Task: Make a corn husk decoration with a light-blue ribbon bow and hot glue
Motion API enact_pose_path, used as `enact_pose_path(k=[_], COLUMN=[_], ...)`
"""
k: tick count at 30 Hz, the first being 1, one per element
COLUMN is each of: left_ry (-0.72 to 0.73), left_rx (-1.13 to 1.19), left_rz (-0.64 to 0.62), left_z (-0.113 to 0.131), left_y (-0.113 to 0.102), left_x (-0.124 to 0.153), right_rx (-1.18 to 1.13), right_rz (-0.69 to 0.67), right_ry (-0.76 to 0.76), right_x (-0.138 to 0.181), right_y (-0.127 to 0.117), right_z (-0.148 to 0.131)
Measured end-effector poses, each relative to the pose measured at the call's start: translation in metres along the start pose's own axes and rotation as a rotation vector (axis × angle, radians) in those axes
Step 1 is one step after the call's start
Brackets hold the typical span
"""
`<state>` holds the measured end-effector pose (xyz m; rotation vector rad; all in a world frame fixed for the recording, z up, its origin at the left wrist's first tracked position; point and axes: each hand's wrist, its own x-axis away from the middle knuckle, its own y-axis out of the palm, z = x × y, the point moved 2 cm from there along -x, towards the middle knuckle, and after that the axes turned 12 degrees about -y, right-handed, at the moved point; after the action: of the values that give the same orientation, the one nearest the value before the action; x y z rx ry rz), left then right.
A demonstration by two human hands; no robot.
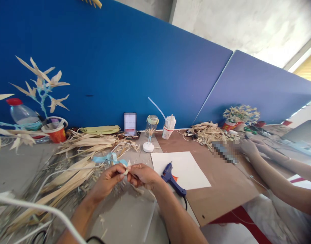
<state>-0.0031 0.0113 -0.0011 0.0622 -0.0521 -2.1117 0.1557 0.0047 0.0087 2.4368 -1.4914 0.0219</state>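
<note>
My left hand (108, 179) and my right hand (142, 175) meet over the grey table, fingers pinched together on a small pale piece of dried leaf (126, 168). A light blue ribbon (108, 158) runs from that piece up and to the left, over a heap of dried leaf strips (76, 169). Both hands are closed around the little piece. A blue glue gun (172, 179) lies just right of my right wrist, on a white sheet of paper (185, 169).
Another person's arms (272, 176) reach in at the right over a brown board (221, 189). A red cup (55, 130), plastic bottle (22, 113), small jar (152, 125), white cup (168, 128) and leaf flowers (240, 115) stand along the blue partition (119, 61). A white cable (43, 206) crosses front left.
</note>
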Motion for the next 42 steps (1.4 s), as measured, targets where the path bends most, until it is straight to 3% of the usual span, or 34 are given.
enact_pose_path(k=[11,24,30,33,42], left_ry=[-0.125,-0.124,-0.097,-0.08,-0.108], left_rx=[-0.13,-0.154,-0.062,-0.02,-0.019], left_rz=[0.226,0.27,0.272,0.261,0.252], left_z=[-0.014,-0.016,-0.01,-0.007,-0.004], left_y=[-0.005,-0.005,-0.004,-0.002,-0.002], left_x=[-0.007,-0.008,-0.006,-0.005,-0.004], right_rx=[0.063,0.283,-0.04,-0.087,0.288], right_rz=[0.14,0.237,0.205,0.148,0.11], right_ry=[-0.141,-0.229,-0.303,-0.305,-0.347], right_x=[-0.003,0.0,0.003,0.004,0.004], right_y=[-0.003,-0.002,-0.001,-0.003,-0.002], right_z=[0.0,-0.003,-0.009,-0.01,-0.005])
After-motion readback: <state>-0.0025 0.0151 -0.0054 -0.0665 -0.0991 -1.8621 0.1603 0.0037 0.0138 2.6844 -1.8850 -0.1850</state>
